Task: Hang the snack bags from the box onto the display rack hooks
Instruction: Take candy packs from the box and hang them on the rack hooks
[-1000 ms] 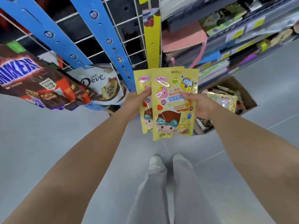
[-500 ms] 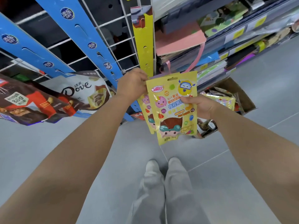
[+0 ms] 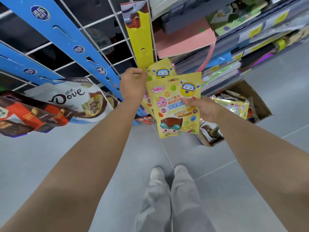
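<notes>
My left hand [image 3: 132, 84] pinches the top left corner of a yellow snack bag [image 3: 161, 71], lifted against the lower end of the yellow hanging strip [image 3: 139, 36] on the wire rack. In front of it, my right hand [image 3: 203, 108] grips a second yellow snack bag [image 3: 175, 108] by its right edge, so the rear bag is mostly hidden. The cardboard box [image 3: 257, 99] sits on the floor at the right with more yellow bags [image 3: 234, 106] inside.
Blue hanging strips [image 3: 66, 36] cross the wire grid at left, carrying a Dove bag [image 3: 71, 99] and dark chocolate bags [image 3: 25, 118]. Shelves of stationery [image 3: 234, 47] fill the upper right. Grey tiled floor [image 3: 50, 156] and my legs lie below.
My left hand has raised its bag from beside the other one up to the yellow strip. The right hand keeps its bag lower and has shifted slightly up.
</notes>
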The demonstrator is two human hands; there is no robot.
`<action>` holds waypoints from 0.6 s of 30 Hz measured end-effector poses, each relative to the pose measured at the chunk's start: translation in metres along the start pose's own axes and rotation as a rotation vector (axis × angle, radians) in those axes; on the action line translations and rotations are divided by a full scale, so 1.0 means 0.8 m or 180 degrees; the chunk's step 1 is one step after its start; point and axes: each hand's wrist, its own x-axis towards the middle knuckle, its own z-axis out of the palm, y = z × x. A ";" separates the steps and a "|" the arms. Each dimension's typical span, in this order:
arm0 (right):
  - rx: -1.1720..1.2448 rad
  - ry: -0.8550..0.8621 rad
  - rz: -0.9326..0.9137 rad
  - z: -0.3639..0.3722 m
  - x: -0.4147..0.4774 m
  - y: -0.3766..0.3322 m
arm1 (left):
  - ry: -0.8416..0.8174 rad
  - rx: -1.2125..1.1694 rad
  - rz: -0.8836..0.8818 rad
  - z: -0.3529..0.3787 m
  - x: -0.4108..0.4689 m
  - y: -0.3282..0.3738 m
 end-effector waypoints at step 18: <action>-0.0367 0.0038 0.0139 -0.008 0.027 -0.019 | -0.0111 -0.0486 -0.1544 0.010 0.005 0.049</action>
